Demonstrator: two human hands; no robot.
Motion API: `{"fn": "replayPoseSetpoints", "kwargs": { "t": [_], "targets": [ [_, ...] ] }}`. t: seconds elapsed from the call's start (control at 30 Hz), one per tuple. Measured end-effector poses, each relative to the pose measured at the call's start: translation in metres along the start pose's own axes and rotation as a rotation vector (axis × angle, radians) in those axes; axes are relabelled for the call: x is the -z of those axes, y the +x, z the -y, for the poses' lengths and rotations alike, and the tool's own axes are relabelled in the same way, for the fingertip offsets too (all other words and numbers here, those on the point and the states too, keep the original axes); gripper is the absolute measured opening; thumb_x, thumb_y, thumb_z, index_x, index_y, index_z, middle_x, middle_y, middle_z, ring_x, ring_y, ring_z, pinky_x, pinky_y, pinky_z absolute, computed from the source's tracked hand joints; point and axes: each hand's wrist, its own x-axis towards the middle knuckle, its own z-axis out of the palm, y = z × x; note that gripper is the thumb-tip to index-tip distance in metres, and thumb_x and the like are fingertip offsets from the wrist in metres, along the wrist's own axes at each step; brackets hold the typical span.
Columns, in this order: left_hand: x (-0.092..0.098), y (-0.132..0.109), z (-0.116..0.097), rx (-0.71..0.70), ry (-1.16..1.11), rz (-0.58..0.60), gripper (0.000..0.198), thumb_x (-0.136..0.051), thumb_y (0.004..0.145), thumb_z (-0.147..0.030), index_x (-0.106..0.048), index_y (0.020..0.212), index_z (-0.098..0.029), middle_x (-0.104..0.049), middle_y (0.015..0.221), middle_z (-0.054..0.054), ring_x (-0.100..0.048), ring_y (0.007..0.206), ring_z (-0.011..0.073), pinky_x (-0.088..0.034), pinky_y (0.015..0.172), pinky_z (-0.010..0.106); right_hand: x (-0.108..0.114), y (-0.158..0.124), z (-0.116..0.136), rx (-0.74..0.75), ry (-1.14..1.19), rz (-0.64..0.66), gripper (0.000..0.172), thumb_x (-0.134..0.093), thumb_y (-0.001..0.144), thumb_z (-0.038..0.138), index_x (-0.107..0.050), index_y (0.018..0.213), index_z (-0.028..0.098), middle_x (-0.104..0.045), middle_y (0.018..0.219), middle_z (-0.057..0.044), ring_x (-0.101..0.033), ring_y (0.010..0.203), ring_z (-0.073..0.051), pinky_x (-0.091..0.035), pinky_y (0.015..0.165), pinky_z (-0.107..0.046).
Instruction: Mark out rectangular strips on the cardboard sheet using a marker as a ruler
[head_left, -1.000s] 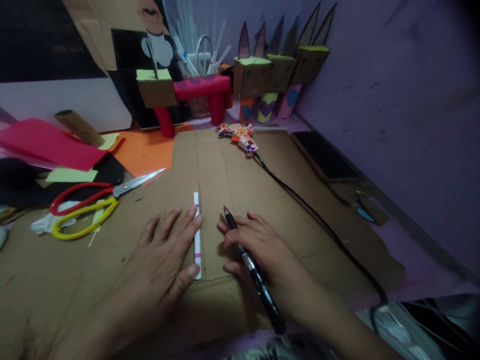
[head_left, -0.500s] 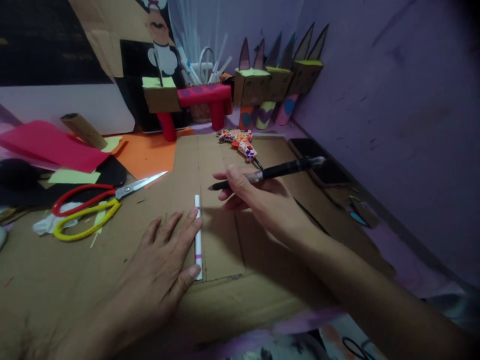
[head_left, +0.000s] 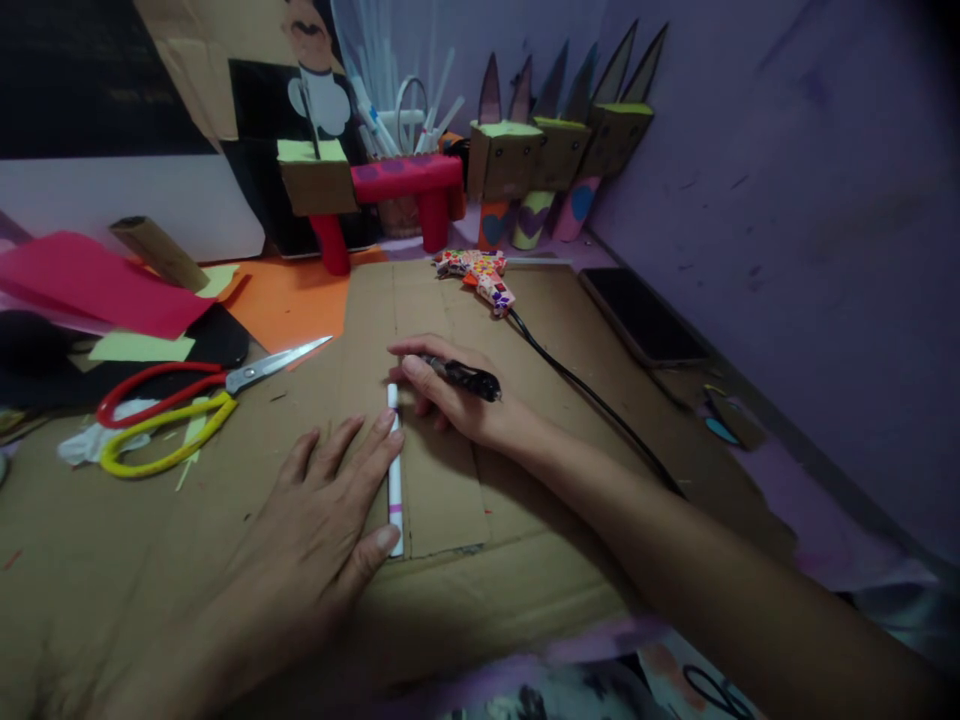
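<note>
My left hand lies flat with its fingers spread, and its index finger and thumb press on a white marker with a purple band. That marker rests lengthwise on a cardboard piece with drawn lines. Between the thumb and fingers of my right hand is a black pen. The pen's tip is hidden behind the fingers, near the marker's far end, so I cannot tell whether it touches the cardboard.
Scissors with red and yellow handles lie at left, near orange paper. A patterned glue gun with a black cord sits beyond my right hand. A phone lies by the wall. Cardboard animal figures stand at the back.
My right hand has moved left and down with the pen, towards the far end of the marker. The pen has swung round, its back end now pointing nearer to me. My left hand stays on the marker.
</note>
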Motion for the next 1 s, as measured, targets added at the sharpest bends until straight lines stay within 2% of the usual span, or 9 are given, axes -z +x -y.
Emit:
{"fn": "replayPoseSetpoints", "kwargs": {
  "t": [0.17,0.4,0.6,0.87,1.0],
  "targets": [
    [-0.0012,-0.0012,0.0009,0.017,-0.011,-0.005,0.069,-0.035,0.092,-0.038,0.003,0.149,-0.026,-0.023,0.155,0.005,-0.027,0.137,0.0324,-0.026,0.106,0.054,0.0005,0.0048,-0.0004,-0.018,-0.026,0.032,0.036,-0.048,0.090,0.046,-0.059,0.109,0.018,-0.069,0.091,-0.004,-0.055,0.056,-0.008,-0.045,0.049,-0.019],
    [-0.0019,0.0003,0.0001,0.016,-0.007,0.005,0.071,-0.036,0.092,-0.037,0.005,0.149,-0.025,-0.021,0.156,0.005,-0.027,0.138,0.0330,-0.026,0.106,0.054,-0.0004,0.0046,-0.0002,-0.055,0.057,0.017,0.038,-0.050,0.087,0.052,-0.058,0.104,0.018,-0.068,0.090,-0.004,-0.054,0.054,-0.008,-0.046,0.044,-0.019],
    [-0.0027,-0.0005,0.0006,0.004,0.013,-0.007,0.071,-0.036,0.092,-0.037,0.005,0.149,-0.026,-0.021,0.156,0.005,-0.028,0.137,0.0330,-0.027,0.106,0.054,-0.0004,0.0040,0.0003,-0.049,0.044,0.014,0.036,-0.050,0.088,0.051,-0.058,0.101,0.019,-0.068,0.089,-0.003,-0.054,0.054,-0.008,-0.046,0.047,-0.018],
    [-0.0002,0.0007,0.0013,-0.002,0.003,0.017,0.071,-0.036,0.092,-0.038,0.004,0.149,-0.026,-0.021,0.156,0.005,-0.028,0.138,0.0335,-0.027,0.106,0.055,-0.0006,0.0035,-0.0025,-0.008,0.022,0.012,0.033,-0.049,0.089,0.048,-0.059,0.101,0.019,-0.069,0.088,-0.004,-0.055,0.055,-0.009,-0.047,0.049,-0.020],
    [-0.0003,-0.0005,0.0022,0.002,-0.011,0.021,0.070,-0.036,0.092,-0.037,0.002,0.149,-0.026,-0.019,0.157,0.005,-0.026,0.139,0.0336,-0.026,0.107,0.055,0.0001,0.0029,0.0013,-0.065,0.049,0.024,0.031,-0.049,0.090,0.042,-0.059,0.107,0.019,-0.069,0.094,-0.005,-0.058,0.060,-0.010,-0.048,0.047,-0.020]
  ]
}}
